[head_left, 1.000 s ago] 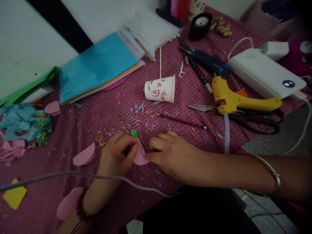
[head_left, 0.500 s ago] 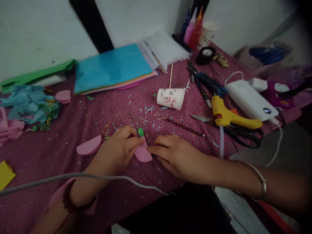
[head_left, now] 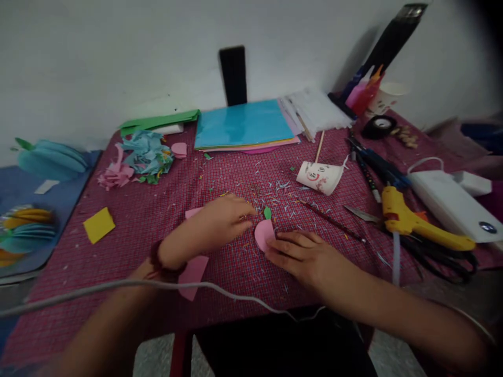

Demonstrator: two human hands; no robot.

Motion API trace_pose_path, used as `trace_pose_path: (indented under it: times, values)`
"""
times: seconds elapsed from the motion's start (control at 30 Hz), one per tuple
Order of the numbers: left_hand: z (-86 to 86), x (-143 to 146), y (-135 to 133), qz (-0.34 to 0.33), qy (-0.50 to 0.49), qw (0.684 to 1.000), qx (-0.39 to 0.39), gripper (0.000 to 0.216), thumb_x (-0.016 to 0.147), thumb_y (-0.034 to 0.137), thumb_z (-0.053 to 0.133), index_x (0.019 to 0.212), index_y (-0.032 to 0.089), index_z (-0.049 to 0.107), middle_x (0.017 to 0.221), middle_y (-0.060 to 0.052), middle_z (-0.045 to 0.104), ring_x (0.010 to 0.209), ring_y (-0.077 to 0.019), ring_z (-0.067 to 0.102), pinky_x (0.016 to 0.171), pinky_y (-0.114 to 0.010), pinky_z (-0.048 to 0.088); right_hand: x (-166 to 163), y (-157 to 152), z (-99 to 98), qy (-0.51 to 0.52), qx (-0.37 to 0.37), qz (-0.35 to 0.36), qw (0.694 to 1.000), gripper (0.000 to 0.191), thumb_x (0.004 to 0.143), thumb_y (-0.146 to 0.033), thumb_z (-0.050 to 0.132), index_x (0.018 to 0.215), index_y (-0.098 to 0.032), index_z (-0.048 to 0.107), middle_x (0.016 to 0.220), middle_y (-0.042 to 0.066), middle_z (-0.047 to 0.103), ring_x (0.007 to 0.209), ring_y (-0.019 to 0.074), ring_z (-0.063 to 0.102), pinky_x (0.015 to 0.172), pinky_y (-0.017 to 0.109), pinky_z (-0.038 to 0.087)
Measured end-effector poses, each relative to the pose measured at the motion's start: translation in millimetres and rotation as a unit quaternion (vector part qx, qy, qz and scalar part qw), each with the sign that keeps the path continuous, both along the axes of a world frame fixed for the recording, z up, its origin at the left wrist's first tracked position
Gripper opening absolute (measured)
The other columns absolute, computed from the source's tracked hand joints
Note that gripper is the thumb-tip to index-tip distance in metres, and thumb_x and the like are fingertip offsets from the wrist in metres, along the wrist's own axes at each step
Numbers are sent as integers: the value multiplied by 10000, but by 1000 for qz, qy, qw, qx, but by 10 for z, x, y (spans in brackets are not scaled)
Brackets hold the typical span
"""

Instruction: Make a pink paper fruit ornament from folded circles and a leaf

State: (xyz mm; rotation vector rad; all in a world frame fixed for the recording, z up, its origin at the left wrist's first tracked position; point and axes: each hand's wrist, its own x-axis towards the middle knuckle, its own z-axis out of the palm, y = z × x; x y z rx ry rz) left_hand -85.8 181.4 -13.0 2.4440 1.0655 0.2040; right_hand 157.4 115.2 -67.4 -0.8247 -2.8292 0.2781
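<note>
A small pink rounded paper piece (head_left: pixel 263 233) lies on the red checked tablecloth (head_left: pixel 157 209), with a tiny green paper leaf (head_left: pixel 268 213) just above it. My right hand (head_left: pixel 304 256) lies flat beside it, fingertips touching its lower right edge. My left hand (head_left: pixel 218 224) is a little to the left of the piece, fingers stretched towards it and apart from it, holding nothing. The hand is slightly blurred. Another pink piece (head_left: pixel 193 270) lies under my left wrist.
A tipped paper cup (head_left: pixel 320 177), a pencil (head_left: pixel 330 221), a yellow glue gun (head_left: pixel 412 222), black scissors (head_left: pixel 436 254) and a white power bank (head_left: pixel 448 201) lie to the right. Coloured sheets (head_left: pixel 245 124) sit at the back, paper scraps (head_left: pixel 145 154) back left. A grey cable (head_left: pixel 157 285) crosses the near edge.
My left hand has let go of the pink piece and drawn back to the left. My right hand stays by the piece. The view has lifted, showing more of the table and wall.
</note>
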Motion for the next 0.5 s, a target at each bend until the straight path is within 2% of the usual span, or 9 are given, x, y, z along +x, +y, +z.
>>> trace_pose_path:
  times: [0.1,0.17,0.23,0.3,0.4,0.5]
  values:
    - [149,-372,20,103,-14,994,19,273,824,288,551,1061,221,668,1067,-43,699,994,-204,623,917,-349,443,-19,-15,27,-2,1,-2,1000,509,857,-107,537,1354,-201,482,1324,76,596,1180,228,531,961,411,411]
    - [165,-622,13,119,18,993,18,298,811,334,559,1069,233,668,1056,-41,698,985,-218,622,913,-370,445,-35,-12,43,-5,-3,-1,1000,522,845,-90,533,1355,-188,481,1305,90,607,1166,230,545,962,424,416]
    - [114,-830,-9,103,48,993,-5,367,769,329,600,1121,234,646,1138,-55,669,1059,-242,594,944,-392,429,-48,-11,49,-1,-4,1,1000,500,843,-95,536,1335,-179,502,1285,95,619,1147,233,557,959,428,422]
    - [42,-983,-67,115,65,991,-10,450,705,313,655,1147,232,631,1194,-70,644,1103,-266,573,963,-408,418,-52,-17,40,3,-1,0,1000,475,856,-108,531,1327,-170,510,1284,97,618,1141,235,556,962,425,423]
    - [-7,-1104,-277,180,52,982,29,449,728,353,641,1159,227,614,1193,-79,636,1091,-270,574,964,-421,413,-46,-30,9,7,6,-11,1000,456,886,-109,501,1338,-169,500,1291,92,613,1137,228,551,962,411,423]
    - [-1,-1062,-652,256,31,963,81,306,828,425,547,1032,215,638,992,-60,667,919,-234,614,835,-373,470,-40,-35,-15,8,5,-16,1000,471,890,-107,497,1355,-182,486,1297,86,609,1128,224,554,958,406,427]
